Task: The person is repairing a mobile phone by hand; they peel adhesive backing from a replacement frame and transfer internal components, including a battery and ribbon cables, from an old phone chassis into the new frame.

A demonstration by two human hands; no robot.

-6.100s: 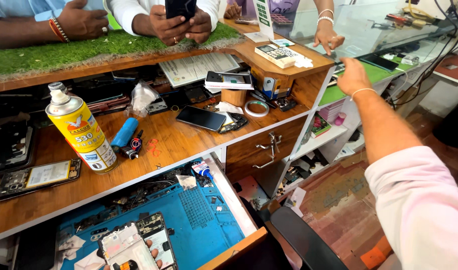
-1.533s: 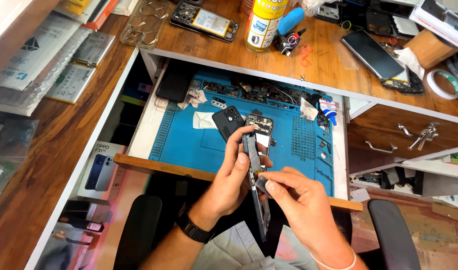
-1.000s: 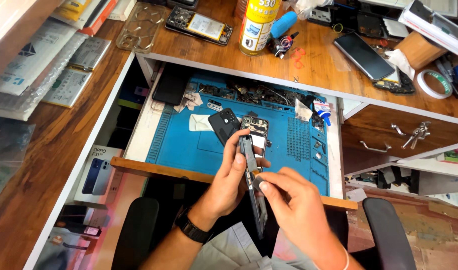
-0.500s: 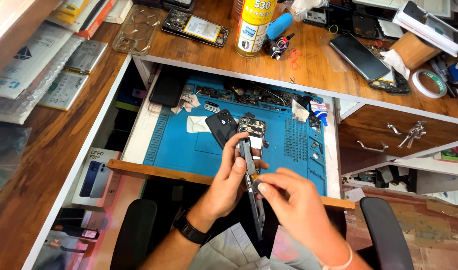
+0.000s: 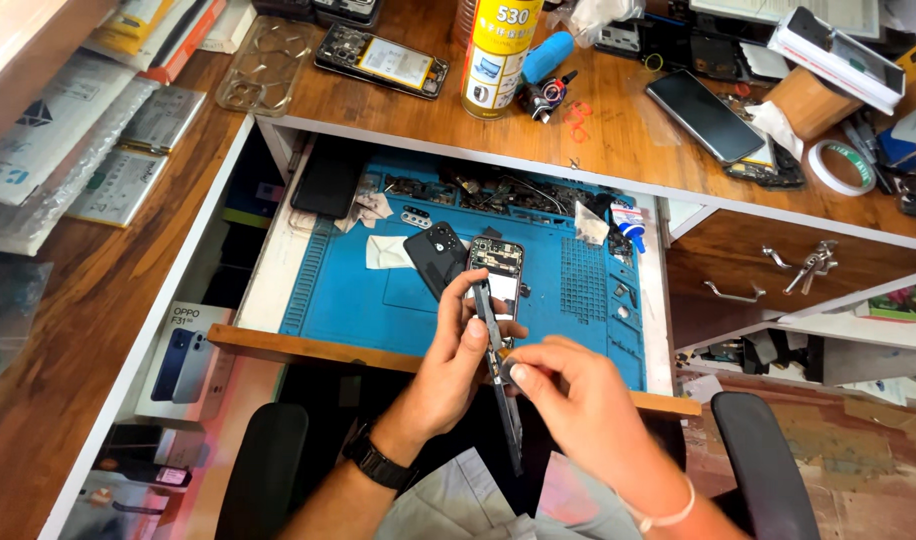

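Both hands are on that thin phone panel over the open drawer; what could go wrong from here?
1. The thin dark phone panel is held edge-on between the left hand and right hand; pinched at its edge, it might flex or crack.
2. It hangs past the blue work mat; a slip could drop it to the floor.
3. The opened phone body and small loose parts lie just beyond and could be knocked.

— What does the person wear on the left hand (image 5: 456, 362)?
— A black watch (image 5: 378, 464) on the wrist.
— And on the right hand (image 5: 578, 400)?
— A thin pale band (image 5: 666, 513) on the wrist. Both forearms are bare. Below them, light grey clothing (image 5: 468, 505) shows.
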